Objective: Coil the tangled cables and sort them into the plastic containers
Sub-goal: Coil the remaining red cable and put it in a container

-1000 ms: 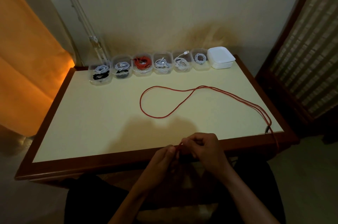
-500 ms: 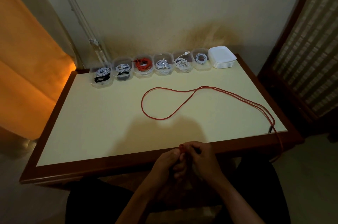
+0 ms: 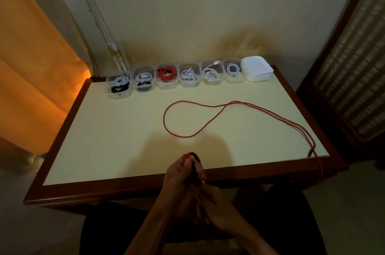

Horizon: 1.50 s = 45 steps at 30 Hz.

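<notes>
A long red cable [image 3: 210,123] lies in a wide loop on the cream table top [image 3: 125,129] and runs to the right edge, where it drops off the front corner. Its near end forms a small loop in my left hand [image 3: 183,175], which grips it over the front edge of the table. Just below, in shadow, my right hand [image 3: 216,209] holds the same cable. Several clear plastic containers [image 3: 190,74] with coiled white, black and red cables stand in a row along the far edge.
A stack of white lids [image 3: 258,69] sits at the right end of the container row. The table has a dark wooden rim [image 3: 104,188]. An orange curtain [image 3: 31,77] hangs on the left, a wooden cabinet [image 3: 354,67] stands on the right.
My left hand has risen with a small loop of the red cable above its fingers. My right hand has dropped lower, below the left hand. The loop on the table has barely shifted.
</notes>
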### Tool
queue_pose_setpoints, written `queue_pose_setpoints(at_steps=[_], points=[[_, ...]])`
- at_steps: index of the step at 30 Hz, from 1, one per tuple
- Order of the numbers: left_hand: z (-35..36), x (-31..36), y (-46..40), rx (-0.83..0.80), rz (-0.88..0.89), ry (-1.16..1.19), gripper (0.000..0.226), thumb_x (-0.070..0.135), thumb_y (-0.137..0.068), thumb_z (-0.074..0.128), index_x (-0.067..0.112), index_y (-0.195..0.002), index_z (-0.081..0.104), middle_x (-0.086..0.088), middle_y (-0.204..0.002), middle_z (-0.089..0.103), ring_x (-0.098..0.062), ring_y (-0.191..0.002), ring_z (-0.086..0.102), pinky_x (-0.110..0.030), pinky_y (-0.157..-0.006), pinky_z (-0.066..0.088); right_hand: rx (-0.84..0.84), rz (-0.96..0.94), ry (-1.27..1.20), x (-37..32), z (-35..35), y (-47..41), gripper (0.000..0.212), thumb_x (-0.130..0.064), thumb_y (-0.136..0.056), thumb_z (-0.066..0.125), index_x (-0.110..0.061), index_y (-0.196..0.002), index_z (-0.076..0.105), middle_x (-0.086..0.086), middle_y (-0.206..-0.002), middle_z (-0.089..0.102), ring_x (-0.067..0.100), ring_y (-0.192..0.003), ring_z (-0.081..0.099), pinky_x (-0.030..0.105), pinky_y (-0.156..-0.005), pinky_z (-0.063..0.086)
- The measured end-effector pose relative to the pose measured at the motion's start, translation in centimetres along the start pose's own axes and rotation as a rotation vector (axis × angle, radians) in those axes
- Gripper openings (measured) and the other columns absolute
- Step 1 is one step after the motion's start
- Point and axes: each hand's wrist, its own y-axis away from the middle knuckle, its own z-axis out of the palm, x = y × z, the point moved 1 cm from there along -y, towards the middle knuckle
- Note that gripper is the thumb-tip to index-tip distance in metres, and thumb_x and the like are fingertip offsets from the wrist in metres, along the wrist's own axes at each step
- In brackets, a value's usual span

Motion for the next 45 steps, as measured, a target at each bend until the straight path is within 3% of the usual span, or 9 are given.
queue_pose_setpoints(at_steps=[4,8,15,21,27,32,35,40,45], points=[[-1.8,-0.3,-1.1,0.163,0.218,-0.701,0.012,0.008,-0.100,0.043,0.007,-0.094,0.053,-0.004,-0.068,0.062,-0.012,-0.064,0.060,-0.020,-0.062,0.050,-0.078,0.013,0.109,-0.6,-0.1,0.6,0.025,-0.041,-0.099,0.052,-0.022,-0.103,0.068,0.001,-0.069,0.063,0.012,-0.057,0.058,0.028,-0.057,0.046],[-3.4,-1.8,-1.1,0.129,0.235,-0.934,0.016,0.001,-0.098,0.045,0.012,-0.089,0.053,-0.005,-0.067,0.055,-0.008,-0.057,0.052,-0.019,-0.055,0.044,-0.081,-0.002,0.119,-2.2,-1.2,1.1,0.012,-0.028,-0.096,0.061,-0.023,-0.094,0.071,-0.005,-0.065,0.065,0.001,-0.056,0.058,0.017,-0.055,0.044],[-2.6,-2.3,0.0,-0.133,-0.064,-0.519,0.041,0.037,-0.096,0.042,0.002,-0.084,0.059,0.001,-0.058,0.044,-0.013,-0.050,0.039,-0.027,-0.049,0.033,0.243,-0.183,0.055,-4.8,-4.9,-1.4,0.013,-0.021,-0.079,0.081,-0.015,-0.069,0.075,0.004,-0.068,0.073,0.019,-0.067,0.071,0.040,-0.066,0.058],[-1.8,-2.0,-0.8,-0.184,-0.136,-0.278,0.046,0.038,-0.097,0.035,0.001,-0.085,0.058,0.001,-0.050,0.038,-0.013,-0.042,0.033,-0.031,-0.049,0.023,0.359,-0.180,0.015,-3.8,-5.5,-3.2,0.013,-0.021,-0.078,0.081,-0.018,-0.069,0.073,0.004,-0.068,0.072,0.022,-0.069,0.070,0.046,-0.070,0.058],[-0.5,-0.9,-0.8,-0.193,-0.138,-0.068,0.035,0.035,-0.093,0.047,0.003,-0.081,0.055,0.000,-0.052,0.029,-0.012,-0.041,0.027,-0.034,-0.048,0.017,0.359,-0.196,-0.005,-2.1,-4.7,-3.8,0.017,-0.014,-0.095,0.062,-0.017,-0.089,0.077,0.000,-0.084,0.074,0.019,-0.082,0.070,0.042,-0.077,0.057],[0.4,1.1,-1.8,-0.089,-0.103,0.152,0.027,0.027,-0.092,0.044,0.003,-0.103,0.052,-0.004,-0.069,0.039,-0.016,-0.059,0.044,-0.030,-0.058,0.041,0.138,-0.111,0.146,-0.4,-2.9,-3.0,0.026,-0.013,-0.101,0.050,-0.031,-0.104,0.069,0.003,-0.072,0.066,0.011,-0.058,0.062,0.037,-0.059,0.051],[0.0,0.6,-2.2,-0.015,-0.146,0.104,0.041,0.043,-0.096,0.038,0.006,-0.111,0.049,-0.005,-0.076,0.045,-0.018,-0.067,0.050,-0.030,-0.063,0.042,-0.099,-0.025,0.272,-0.9,-2.9,-2.2,0.022,-0.024,-0.097,0.056,-0.027,-0.118,0.063,0.000,-0.080,0.068,0.009,-0.067,0.065,0.027,-0.066,0.054],[-0.1,-0.8,-2.5,0.135,-0.079,0.027,0.054,0.053,-0.091,0.043,0.004,-0.113,0.048,-0.004,-0.073,0.047,-0.018,-0.068,0.048,-0.033,-0.070,0.038,-0.261,-0.009,0.479,-2.2,-4.5,-1.8,0.027,-0.030,-0.094,0.059,-0.022,-0.120,0.063,-0.001,-0.088,0.070,0.013,-0.079,0.069,0.037,-0.077,0.057],[-2.0,-0.2,-4.3,0.237,0.206,-0.764,0.051,0.056,-0.089,0.033,0.018,-0.122,0.038,-0.004,-0.090,0.047,-0.014,-0.082,0.050,-0.023,-0.077,0.043,-0.248,-0.079,0.477,-3.9,-4.7,-1.8,0.020,-0.027,-0.098,0.057,-0.013,-0.102,0.071,0.001,-0.083,0.071,0.018,-0.078,0.070,0.034,-0.077,0.059]])
